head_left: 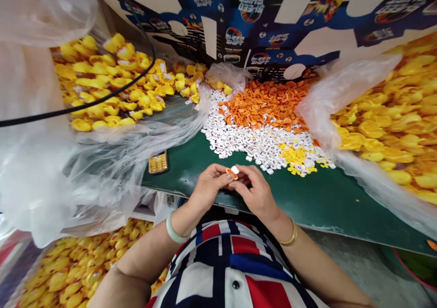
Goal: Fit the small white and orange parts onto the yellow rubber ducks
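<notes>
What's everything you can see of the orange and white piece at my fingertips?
The orange and white piece is small and looks like smooth plastic, mostly orange lower down, with a white part at its upper right. Whether the colours are joined is too small to tell. The left hand pinches it; the right hand is close at its other side, its grip unclear. Partly covered by the hands, it is over the green table.
</notes>
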`<state>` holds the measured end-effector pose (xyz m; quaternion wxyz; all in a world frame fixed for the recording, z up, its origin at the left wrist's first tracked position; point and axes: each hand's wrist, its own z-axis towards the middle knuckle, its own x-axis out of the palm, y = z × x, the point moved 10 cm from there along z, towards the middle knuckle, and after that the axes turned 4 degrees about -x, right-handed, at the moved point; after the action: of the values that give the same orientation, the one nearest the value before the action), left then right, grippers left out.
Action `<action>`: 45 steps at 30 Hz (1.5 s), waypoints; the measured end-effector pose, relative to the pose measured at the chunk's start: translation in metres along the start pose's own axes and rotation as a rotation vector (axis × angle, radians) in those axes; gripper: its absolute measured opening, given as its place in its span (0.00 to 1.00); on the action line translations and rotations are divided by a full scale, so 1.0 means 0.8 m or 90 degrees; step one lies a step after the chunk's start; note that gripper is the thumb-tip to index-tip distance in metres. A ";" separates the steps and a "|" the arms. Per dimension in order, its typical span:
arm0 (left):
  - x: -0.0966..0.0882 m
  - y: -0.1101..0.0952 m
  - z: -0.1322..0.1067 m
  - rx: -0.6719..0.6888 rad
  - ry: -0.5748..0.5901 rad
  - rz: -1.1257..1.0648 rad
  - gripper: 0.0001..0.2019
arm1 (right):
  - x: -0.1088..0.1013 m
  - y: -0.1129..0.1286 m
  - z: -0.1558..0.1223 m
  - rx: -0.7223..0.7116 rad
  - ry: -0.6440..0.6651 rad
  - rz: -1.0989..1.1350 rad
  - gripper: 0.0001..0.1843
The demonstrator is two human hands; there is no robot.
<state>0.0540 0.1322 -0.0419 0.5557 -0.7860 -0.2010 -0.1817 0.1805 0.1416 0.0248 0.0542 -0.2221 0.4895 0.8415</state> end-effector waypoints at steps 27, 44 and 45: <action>-0.181 -0.345 0.090 0.222 -0.566 1.205 0.27 | 0.007 -0.054 -0.012 0.105 0.147 -0.114 0.14; 0.102 -0.022 -0.064 0.679 0.035 1.079 0.20 | -0.023 -0.071 -0.006 0.296 -0.281 0.340 0.20; 0.102 -0.021 -0.068 0.660 0.065 1.029 0.21 | -0.029 -0.071 -0.004 0.290 -0.273 0.314 0.21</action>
<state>0.1116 0.0947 0.0300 0.7995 -0.3345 0.3705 0.3341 0.2198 0.1710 -0.0122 -0.0009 0.1006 0.6798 0.7265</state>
